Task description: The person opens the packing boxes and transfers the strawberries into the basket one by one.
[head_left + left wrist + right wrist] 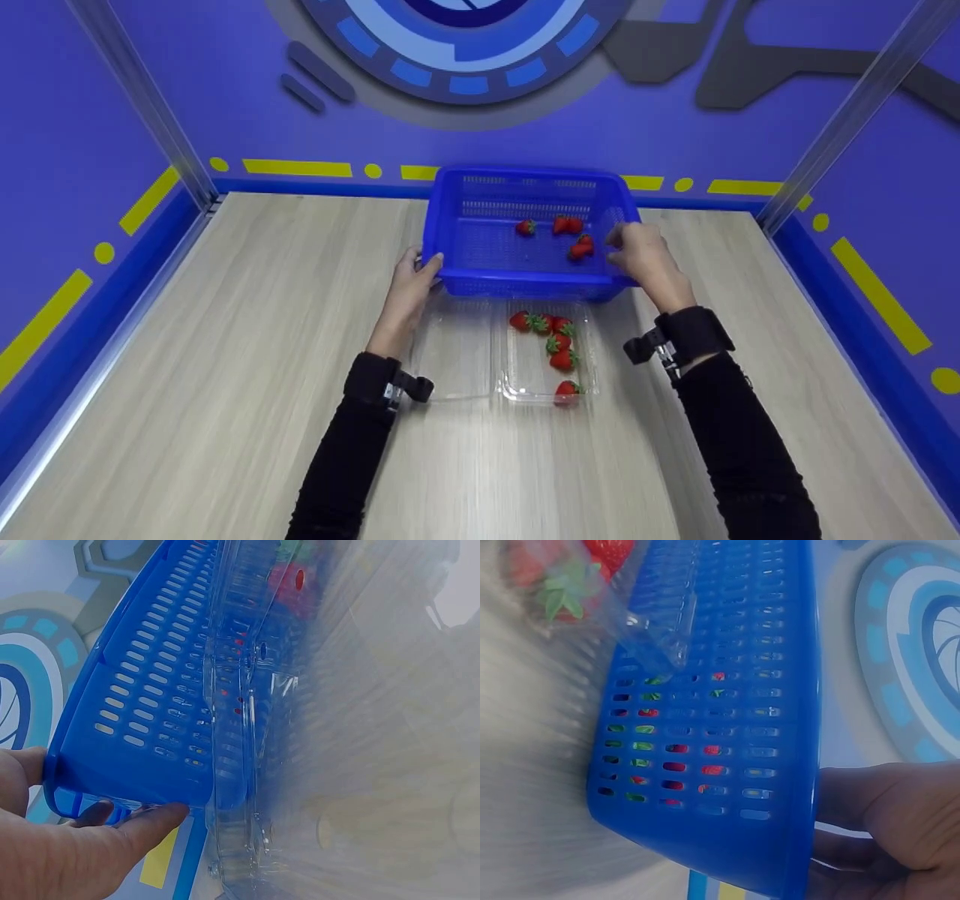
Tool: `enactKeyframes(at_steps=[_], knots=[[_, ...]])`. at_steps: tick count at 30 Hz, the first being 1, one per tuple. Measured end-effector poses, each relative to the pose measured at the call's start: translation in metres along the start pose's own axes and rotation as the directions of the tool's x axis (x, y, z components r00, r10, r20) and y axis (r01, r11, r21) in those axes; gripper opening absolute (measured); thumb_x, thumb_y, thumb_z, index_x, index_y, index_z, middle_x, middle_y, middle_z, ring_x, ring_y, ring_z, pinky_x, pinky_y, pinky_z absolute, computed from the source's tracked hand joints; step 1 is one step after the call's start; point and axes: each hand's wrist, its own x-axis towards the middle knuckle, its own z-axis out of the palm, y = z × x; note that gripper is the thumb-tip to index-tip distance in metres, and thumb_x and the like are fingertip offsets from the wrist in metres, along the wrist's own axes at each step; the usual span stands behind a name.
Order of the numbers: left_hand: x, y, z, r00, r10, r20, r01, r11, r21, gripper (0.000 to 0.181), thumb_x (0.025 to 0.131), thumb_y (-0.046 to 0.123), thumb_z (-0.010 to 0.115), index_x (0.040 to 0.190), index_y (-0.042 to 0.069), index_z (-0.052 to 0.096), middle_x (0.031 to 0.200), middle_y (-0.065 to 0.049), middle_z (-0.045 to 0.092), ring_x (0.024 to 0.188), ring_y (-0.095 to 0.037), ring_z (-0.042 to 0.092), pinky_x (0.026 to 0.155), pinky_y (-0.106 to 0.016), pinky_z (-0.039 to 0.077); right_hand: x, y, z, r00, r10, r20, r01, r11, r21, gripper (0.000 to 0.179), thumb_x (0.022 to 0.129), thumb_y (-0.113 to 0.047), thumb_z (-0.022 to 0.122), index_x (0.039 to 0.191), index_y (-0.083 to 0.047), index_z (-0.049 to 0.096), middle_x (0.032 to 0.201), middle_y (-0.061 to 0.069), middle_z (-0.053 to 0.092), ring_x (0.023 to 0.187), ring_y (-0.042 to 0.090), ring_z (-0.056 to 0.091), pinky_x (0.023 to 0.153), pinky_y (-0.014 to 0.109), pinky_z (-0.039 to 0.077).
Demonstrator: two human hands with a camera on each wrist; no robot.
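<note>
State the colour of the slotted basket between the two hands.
Blue; the basket shows best in the head view.

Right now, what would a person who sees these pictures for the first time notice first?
The bright blue basket would probably catch the eye first, at the far side of the table, with the left hand and right hand gripping its ends. Next come the red strawberries, some inside the basket and others in the clear plastic container in front of it.
</note>
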Motion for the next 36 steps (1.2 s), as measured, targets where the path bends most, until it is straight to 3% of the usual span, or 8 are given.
enactKeyframes(at_steps=[6, 11, 18, 25, 28, 32, 36], knots=[[0.0, 0.0, 0.0, 1.0, -0.008, -0.007, 0.008, 1.0, 0.019, 0.041, 0.099, 0.019, 0.051, 0.134, 0.001, 0.039, 0.128, -0.024, 0.05, 0.115, -0.033, 0.054, 0.1, -0.048, 0.04, -0.011, -0.008, 0.0, 1.0, -0.029, 0.0, 0.029, 1.0, -0.005, 0.029, 0.084, -0.002, 0.062, 0.112, 0.006, 0.064, 0.109, 0.025, 0.064, 0.099, 0.038, 0.061, 0.077, 0.046, 0.051], [-0.001, 0.001, 0.0, 1.0, 0.003, -0.009, -0.003, 1.0, 0.001, 0.041, 0.098, 0.018, 0.051, 0.134, 0.0, 0.039, 0.126, -0.023, 0.051, 0.114, -0.033, 0.054, 0.1, -0.051, 0.039, -0.026, -0.025, 0.005, 0.994, -0.106, -0.027, 0.105, 0.994, -0.02, 0.027, 0.083, 0.001, 0.064, 0.11, 0.005, 0.065, 0.107, 0.023, 0.065, 0.097, 0.036, 0.06, 0.08, 0.046, 0.049], [-0.001, 0.0, 0.001, 1.0, 0.003, 0.0, -0.003, 1.0, 0.016, 0.041, 0.099, 0.018, 0.051, 0.134, 0.003, 0.039, 0.129, -0.024, 0.05, 0.118, -0.034, 0.052, 0.1, -0.05, 0.039, -0.061, -0.054, 0.02, 0.963, -0.24, -0.124, 0.24, 0.971, -0.015, 0.025, 0.079, 0.005, 0.066, 0.104, 0.002, 0.067, 0.102, 0.02, 0.064, 0.095, 0.034, 0.061, 0.08, 0.044, 0.05], [-0.001, 0.003, 0.0, 1.0, 0.0, 0.003, 0.0, 1.0, -0.007, 0.042, 0.098, 0.017, 0.051, 0.134, 0.0, 0.038, 0.13, -0.026, 0.047, 0.118, -0.036, 0.05, 0.102, -0.051, 0.037, -0.092, -0.072, 0.049, 0.946, -0.323, -0.04, 0.324, 0.946, 0.029, 0.028, 0.072, 0.006, 0.068, 0.1, 0.002, 0.068, 0.095, 0.015, 0.066, 0.088, 0.029, 0.063, 0.075, 0.039, 0.053], [0.0, 0.0, 0.0, 1.0, 0.012, 0.002, -0.012, 1.0, 0.0, 0.04, 0.098, 0.017, 0.051, 0.133, 0.0, 0.038, 0.131, -0.028, 0.046, 0.118, -0.035, 0.051, 0.101, -0.049, 0.038, -0.101, -0.075, 0.064, 0.949, -0.315, 0.013, 0.314, 0.948, 0.051, 0.029, 0.072, 0.004, 0.069, 0.101, 0.002, 0.068, 0.096, 0.014, 0.067, 0.09, 0.028, 0.063, 0.077, 0.039, 0.052], [0.0, 0.0, 0.001, 1.0, 0.013, -0.001, -0.013, 1.0, 0.002, 0.039, 0.098, 0.016, 0.051, 0.132, 0.0, 0.039, 0.131, -0.029, 0.046, 0.114, -0.033, 0.053, 0.1, -0.05, 0.039, -0.104, -0.076, 0.082, 0.955, -0.29, 0.065, 0.288, 0.957, 0.043, 0.03, 0.072, 0.005, 0.07, 0.102, 0.001, 0.067, 0.098, 0.014, 0.066, 0.092, 0.029, 0.062, 0.078, 0.039, 0.052], [0.0, 0.001, 0.002, 1.0, 0.01, -0.009, -0.01, 1.0, 0.001, 0.039, 0.098, 0.016, 0.052, 0.131, 0.001, 0.04, 0.128, -0.025, 0.049, 0.115, -0.033, 0.054, 0.1, -0.049, 0.039, -0.101, -0.074, 0.096, 0.951, -0.305, 0.056, 0.305, 0.952, 0.005, 0.03, 0.071, 0.01, 0.069, 0.1, 0.001, 0.068, 0.097, 0.014, 0.067, 0.093, 0.03, 0.062, 0.077, 0.037, 0.053]])
